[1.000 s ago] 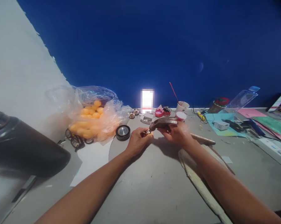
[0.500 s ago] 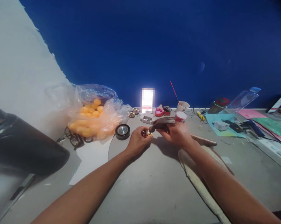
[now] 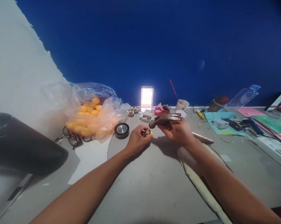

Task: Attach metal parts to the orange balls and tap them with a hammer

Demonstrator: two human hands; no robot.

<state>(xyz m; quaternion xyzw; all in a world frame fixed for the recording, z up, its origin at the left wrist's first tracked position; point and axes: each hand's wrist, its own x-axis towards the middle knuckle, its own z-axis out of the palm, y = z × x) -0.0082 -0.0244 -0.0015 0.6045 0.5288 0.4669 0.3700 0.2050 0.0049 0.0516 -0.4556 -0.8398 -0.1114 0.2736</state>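
Note:
Pinched in the fingers of my left hand [image 3: 138, 139] is a small, shiny gold-coloured metal piece [image 3: 148, 132], low over the grey table; its exact kind is too small to make out. My right hand [image 3: 181, 133] is closed round a hammer [image 3: 166, 119] near its dark metal head. The hammer's round striking face hangs just above the gold piece, apart from it by a small gap, and its claw points right. Its handle runs back beneath my right wrist. Left of my left hand sits a round black container with a silver centre [image 3: 121, 130].
A clear plastic bag of orange balls [image 3: 91, 119] lies left, near a large dark cylinder [image 3: 26, 143]. Toward the wall stand two gold pieces [image 3: 133, 112], a small grey tray [image 3: 145, 118], a bright screen [image 3: 147, 98] and a paper cup [image 3: 182, 105]. A clear bottle [image 3: 244, 97] leans right.
The hammer head has risen slightly off the gold piece, where it was touching or nearly touching. My left hand keeps its hold, and the whole view has shifted a little.

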